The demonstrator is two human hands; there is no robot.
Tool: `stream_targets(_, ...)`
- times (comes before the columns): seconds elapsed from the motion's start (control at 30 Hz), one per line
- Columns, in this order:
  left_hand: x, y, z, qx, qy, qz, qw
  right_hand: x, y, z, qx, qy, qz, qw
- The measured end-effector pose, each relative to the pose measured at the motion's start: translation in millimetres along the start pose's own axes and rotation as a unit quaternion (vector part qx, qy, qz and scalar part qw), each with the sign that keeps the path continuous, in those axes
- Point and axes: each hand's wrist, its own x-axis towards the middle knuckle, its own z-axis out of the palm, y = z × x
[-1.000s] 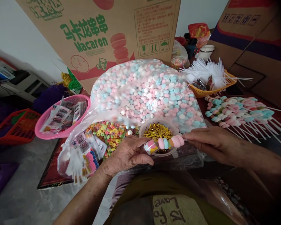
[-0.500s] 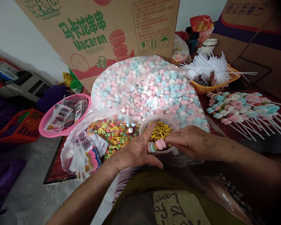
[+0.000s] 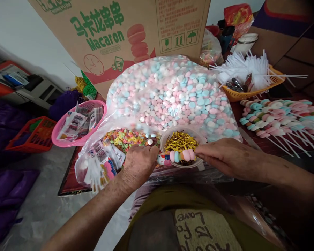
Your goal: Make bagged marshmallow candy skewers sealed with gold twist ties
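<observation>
A candy skewer (image 3: 176, 156) of pink, white, blue and orange marshmallows lies level between my hands, over the bowl. My left hand (image 3: 141, 161) is closed, knuckles up, at the skewer's left end. A small printed wrapper (image 3: 162, 160) in red, blue and white shows between that fist and the marshmallows. My right hand (image 3: 225, 157) pinches the skewer's right end; the stick there is hidden by the fingers. Beneath is a clear round bowl (image 3: 162, 139) of gold twist ties (image 3: 181, 141).
Behind the bowl spreads a big clear bag of marshmallows (image 3: 170, 94), with ring candies (image 3: 125, 137) and printed wrappers (image 3: 96, 164) at left. A pink basket (image 3: 58, 141) stands further left. Finished-looking skewers (image 3: 277, 118) and a yellow basket (image 3: 235, 94) of white sticks lie right.
My left hand has gone from spread fingers around the marshmallows to a fist at the skewer's left end. The printed wrapper now shows there. The whole view has shifted slightly.
</observation>
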Motion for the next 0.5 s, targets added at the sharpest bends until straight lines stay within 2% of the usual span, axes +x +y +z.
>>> stream_targets(0.07, -2, 1, 6.3, 0.014, 0.063, 0.004, 0.998, 1, -2, 0, 0.072, 0.001, 0.022, 0.997)
stream_targets(0.17, -4, 3, 17.0, -0.008, 0.113, -0.042, 0.993, 2, -5, 4, 0.151, 0.02, 0.066, 0.986)
stream_targets(0.23, -5, 4, 22.8, -0.012, 0.135, -0.066, 0.989, 1, -8, 10, 0.137, 0.033, 0.084, 0.986)
stream_targets(0.33, -4, 7, 26.7, 0.0, 0.161, -0.071, 0.984, -4, -15, 18, 0.039, 0.024, 0.07, 0.997)
stream_targets(0.43, 0, 8, 24.0, -0.014, 0.134, -0.059, 0.989, -9, -19, 17, -0.045, 0.001, 0.021, 0.999)
stream_targets(0.5, 3, 9, 18.2, -0.062, 0.065, -0.036, 0.995, -12, -17, 12, -0.091, 0.045, -0.026, 0.994)
